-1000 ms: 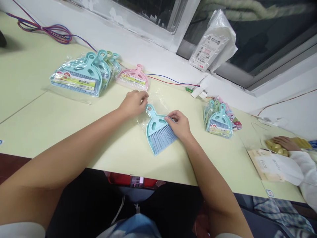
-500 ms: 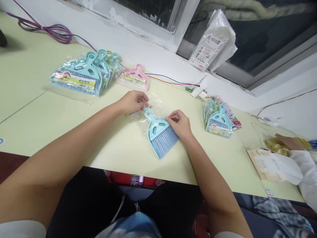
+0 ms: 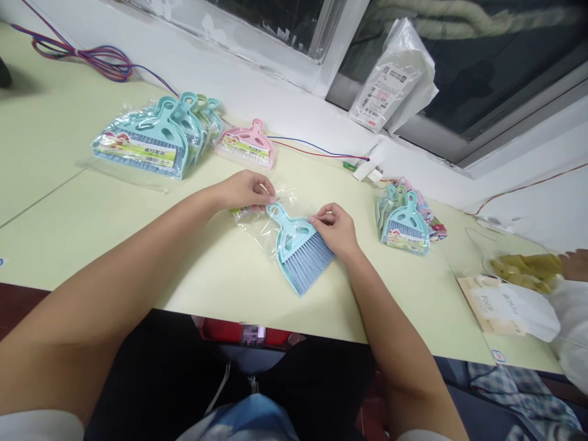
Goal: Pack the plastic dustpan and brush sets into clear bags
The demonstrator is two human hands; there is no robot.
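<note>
In the head view a light-blue dustpan lies tilted on the table, with a blue-bristled brush nested in it. My right hand pinches the pan's right corner between thumb and fingers. At the handle end, my left hand is closed on a clear plastic bag, its fingertips close to the handle's loop. The crumpled bag spreads to the left of the pan and around its handle. Part of a printed green label shows below my left hand.
Bagged blue and green dustpan sets stand at the back left, beside a pink one. More bagged sets sit at the right. A co-worker's hand holds yellow material at the far right. Coiled wires lie along the wall.
The dustpan and brush have shifted slightly to the right, and more of the bag shows left of the handle. My left fingers have closed further. The co-worker's hand has moved right.
</note>
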